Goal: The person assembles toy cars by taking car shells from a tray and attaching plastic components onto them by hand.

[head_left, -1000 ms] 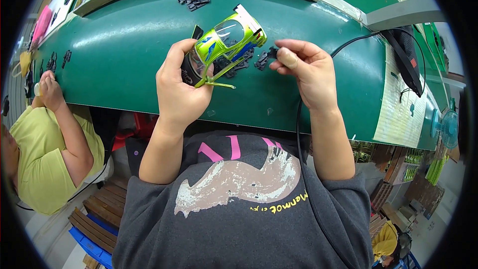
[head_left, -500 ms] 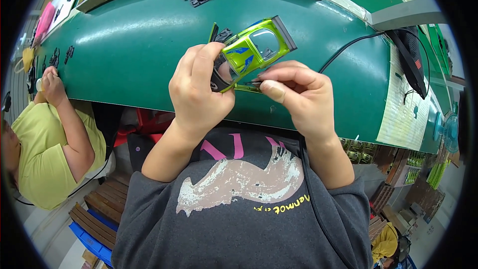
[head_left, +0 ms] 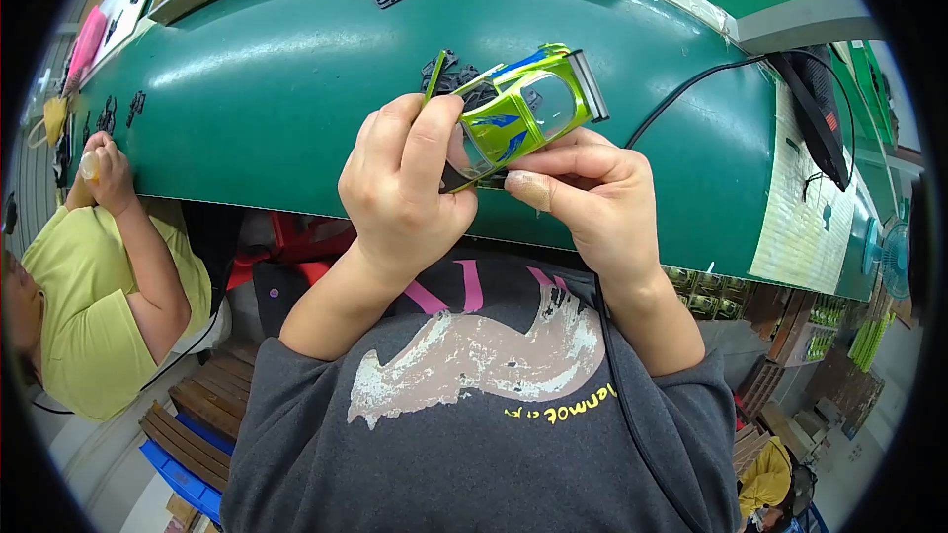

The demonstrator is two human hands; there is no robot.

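Head view: left hand clasps glossy green-and-blue toy car body above green table; right hand, fingertips together at near side, pinched item hidden. Advise steady shell, light pressure.

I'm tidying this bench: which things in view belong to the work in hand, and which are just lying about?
In the work:
- green toy car, gripped by the left hand, with the right hand at its near side
- small black parts behind it, probably

Apparently lying about:
- pink object
- yellowish sheet
- small fan
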